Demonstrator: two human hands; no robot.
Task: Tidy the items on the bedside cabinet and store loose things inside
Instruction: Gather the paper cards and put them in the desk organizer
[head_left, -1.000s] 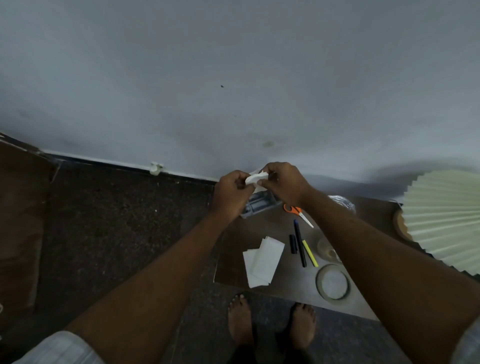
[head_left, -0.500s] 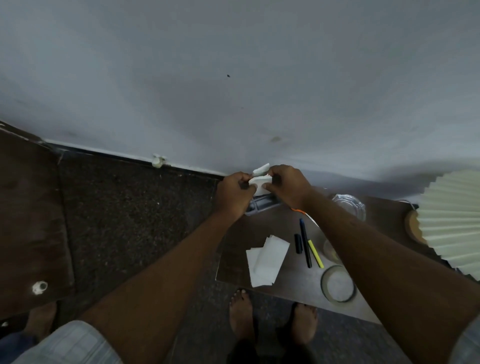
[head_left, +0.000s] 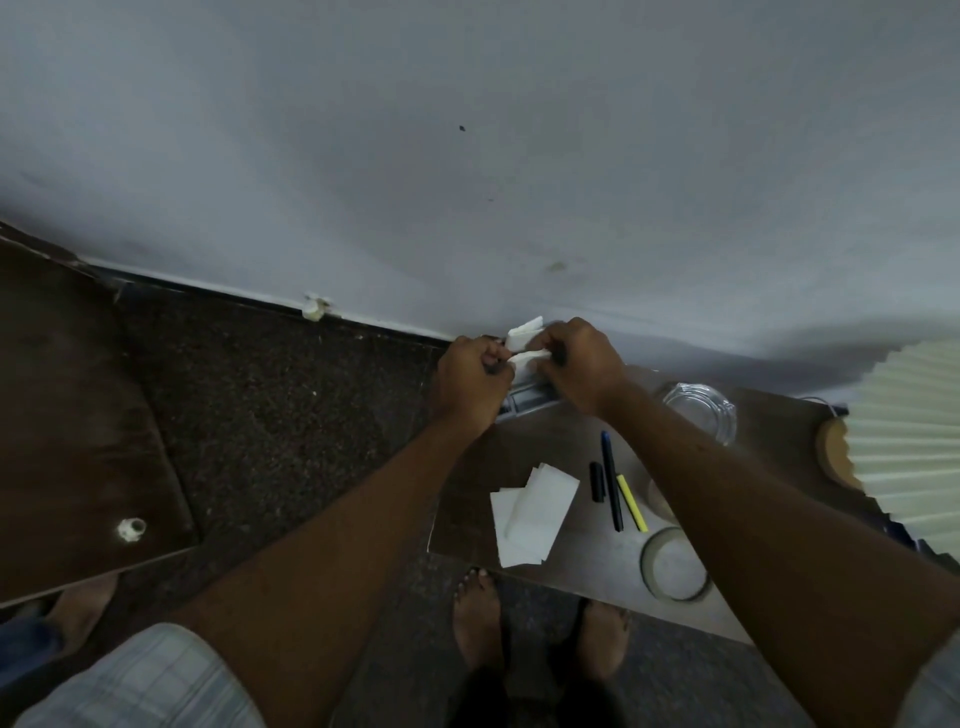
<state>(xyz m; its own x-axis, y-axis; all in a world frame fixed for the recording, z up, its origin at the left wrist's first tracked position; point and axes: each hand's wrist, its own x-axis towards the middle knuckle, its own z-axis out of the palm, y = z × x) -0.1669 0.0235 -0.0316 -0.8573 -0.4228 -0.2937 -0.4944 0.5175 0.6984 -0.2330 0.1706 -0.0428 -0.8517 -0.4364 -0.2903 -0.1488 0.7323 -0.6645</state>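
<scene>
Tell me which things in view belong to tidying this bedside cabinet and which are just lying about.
Job: small folded white paper, pinched by left hand and right hand; flat white paper sheets; black pen; yellow marker; clear glass dish; round translucent ring.

Lying about: cream pleated lampshade; white clip at the skirting; small white ring on brown board.

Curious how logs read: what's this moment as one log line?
left hand + right hand: pinching white paper | over cabinet far edge | lying on top: paper sheets, pens, glass dish
</scene>
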